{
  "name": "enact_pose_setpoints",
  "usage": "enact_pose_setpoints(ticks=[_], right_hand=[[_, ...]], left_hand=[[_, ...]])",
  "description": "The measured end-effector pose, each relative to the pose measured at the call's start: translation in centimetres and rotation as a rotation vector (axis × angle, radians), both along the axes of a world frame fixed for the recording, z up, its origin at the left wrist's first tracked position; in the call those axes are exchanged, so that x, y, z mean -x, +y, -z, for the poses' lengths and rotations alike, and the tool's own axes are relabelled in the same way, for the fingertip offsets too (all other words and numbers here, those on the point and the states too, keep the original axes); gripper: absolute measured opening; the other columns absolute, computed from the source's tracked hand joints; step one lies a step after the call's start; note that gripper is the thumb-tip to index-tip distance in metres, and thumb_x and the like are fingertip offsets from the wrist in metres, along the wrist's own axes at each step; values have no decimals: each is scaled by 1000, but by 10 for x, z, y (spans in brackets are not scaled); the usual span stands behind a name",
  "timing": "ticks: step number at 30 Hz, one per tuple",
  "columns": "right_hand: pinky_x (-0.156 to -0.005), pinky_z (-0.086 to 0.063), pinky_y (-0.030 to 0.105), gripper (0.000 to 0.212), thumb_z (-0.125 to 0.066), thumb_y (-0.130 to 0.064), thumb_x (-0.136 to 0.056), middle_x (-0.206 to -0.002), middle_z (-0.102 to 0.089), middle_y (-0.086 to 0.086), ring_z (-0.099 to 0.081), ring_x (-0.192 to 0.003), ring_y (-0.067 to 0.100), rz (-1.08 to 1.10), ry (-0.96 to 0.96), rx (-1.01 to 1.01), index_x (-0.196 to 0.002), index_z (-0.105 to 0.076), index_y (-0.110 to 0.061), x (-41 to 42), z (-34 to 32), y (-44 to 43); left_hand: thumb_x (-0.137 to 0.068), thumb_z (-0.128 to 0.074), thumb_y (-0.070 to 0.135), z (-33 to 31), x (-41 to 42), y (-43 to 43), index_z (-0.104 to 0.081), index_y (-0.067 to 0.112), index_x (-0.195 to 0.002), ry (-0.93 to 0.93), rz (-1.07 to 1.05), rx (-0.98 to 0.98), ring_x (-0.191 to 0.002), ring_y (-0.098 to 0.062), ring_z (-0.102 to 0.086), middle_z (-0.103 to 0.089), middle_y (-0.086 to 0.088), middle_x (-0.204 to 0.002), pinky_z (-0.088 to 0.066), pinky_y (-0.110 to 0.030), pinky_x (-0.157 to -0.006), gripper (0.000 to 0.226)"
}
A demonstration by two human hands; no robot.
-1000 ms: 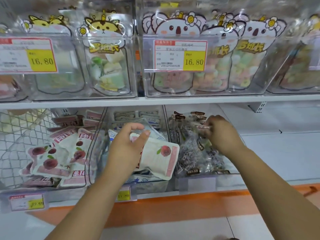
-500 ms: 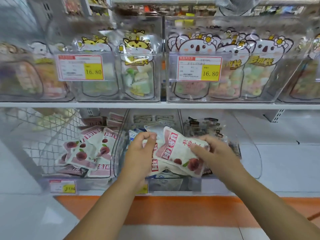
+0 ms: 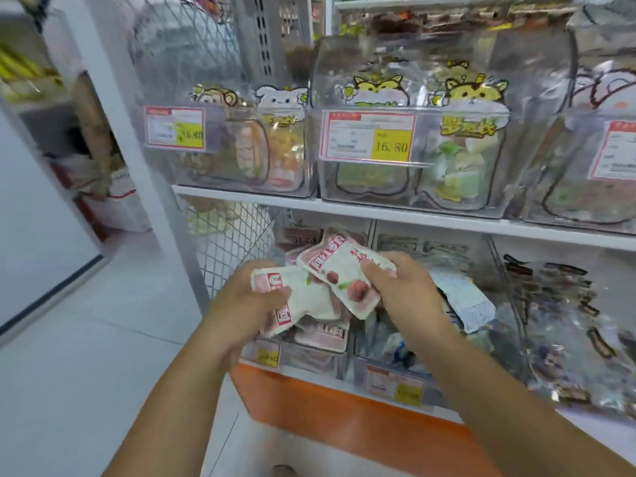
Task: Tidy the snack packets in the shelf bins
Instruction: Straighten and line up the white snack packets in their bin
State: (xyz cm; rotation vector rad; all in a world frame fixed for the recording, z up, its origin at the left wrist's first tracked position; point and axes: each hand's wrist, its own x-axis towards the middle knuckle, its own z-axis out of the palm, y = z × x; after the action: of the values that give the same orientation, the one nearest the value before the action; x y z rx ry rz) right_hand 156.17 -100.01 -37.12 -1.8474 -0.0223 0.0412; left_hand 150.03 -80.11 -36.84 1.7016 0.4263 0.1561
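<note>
My left hand (image 3: 247, 301) grips a white and pink plum snack packet (image 3: 303, 297) in front of the lower left bin (image 3: 309, 359). My right hand (image 3: 402, 290) pinches a second packet of the same kind (image 3: 344, 270) by its right end, overlapping the first. Both packets hang just above the left bin, which holds more pink and white packets (image 3: 323, 333). The middle lower bin (image 3: 395, 376) holds pale blue packets (image 3: 464, 301). The right lower bin holds clear packets with dark labels (image 3: 564, 325).
The upper shelf (image 3: 378, 211) carries clear bins of cartoon-animal candy bags (image 3: 461, 156) with 16.80 price tags (image 3: 371, 139). A wire mesh panel (image 3: 230, 242) closes the shelf's left end. An orange base strip (image 3: 344, 407) runs below. White floor tiles (image 3: 86, 356) lie at the left.
The view has swung left. Both hands have carried the two plum packets from over the middle bin to over the left bin. One second ago my right hand was in the right bin.
</note>
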Motion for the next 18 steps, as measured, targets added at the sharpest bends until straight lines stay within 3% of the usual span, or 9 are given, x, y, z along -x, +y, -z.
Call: enact_pose_setpoints(ticks=[2, 5, 7, 9, 13, 18], right_hand=[[-66, -43, 24, 43, -56, -39, -93, -112, -54, -6, -54, -88, 11, 5, -18, 5, -132, -48, -22, -13, -4, 24], [-65, -39, 19, 43, -46, -41, -97, -111, -45, -8, -48, -85, 8, -188, -111, 233, -138, -43, -26, -23, 3, 41], [-81, -39, 17, 38, -43, -36, -99, -116, -42, -11, -43, -101, 5, -272, -214, 362, -136, -47, -27, -15, 9, 31], [-99, -30, 13, 33, -46, -24, -99, -127, -42, -15, -40, -117, 0, -276, -266, 407, -132, -53, -29, 1, 12, 9], [-107, -20, 13, 30, -51, -15, -97, -137, -48, -8, -33, -135, 10, -245, -382, 618, -122, -61, -26, 29, 19, -48], [-108, -34, 48, 28, -69, -14, -79, -130, -58, 10, -40, -132, 38, 35, -469, 884, -104, -72, -25, 47, 31, -151]], left_hand=[[-84, -70, 14, 3, -10, 13, -54, 27, -114, -77, -171, -128, -75, -16, -64, -64, -4, -110, -49, -28, -61, 36], [-82, -74, 25, 14, -20, 22, -38, 24, -141, -41, -156, -500, -111, -16, -50, -49, 3, -127, -39, -27, -91, 69], [-80, -75, 28, 20, -20, 24, -39, 16, -143, -84, -154, -795, -132, -24, -34, -39, -7, -144, -27, -34, -107, 73], [-81, -72, 28, 20, -18, 17, -43, 16, -140, -153, -153, -948, -141, -25, -19, -30, -9, -151, -18, -37, -114, 67], [-87, -64, 32, 15, -13, -27, -46, 23, -138, -307, 64, -984, -144, -18, -14, -28, 0, -153, -18, -39, -116, 54], [-92, -53, 45, 22, -3, -126, -34, 36, -143, -351, 486, -855, -139, 3, -12, -20, 20, -153, -9, -13, -108, 55]])
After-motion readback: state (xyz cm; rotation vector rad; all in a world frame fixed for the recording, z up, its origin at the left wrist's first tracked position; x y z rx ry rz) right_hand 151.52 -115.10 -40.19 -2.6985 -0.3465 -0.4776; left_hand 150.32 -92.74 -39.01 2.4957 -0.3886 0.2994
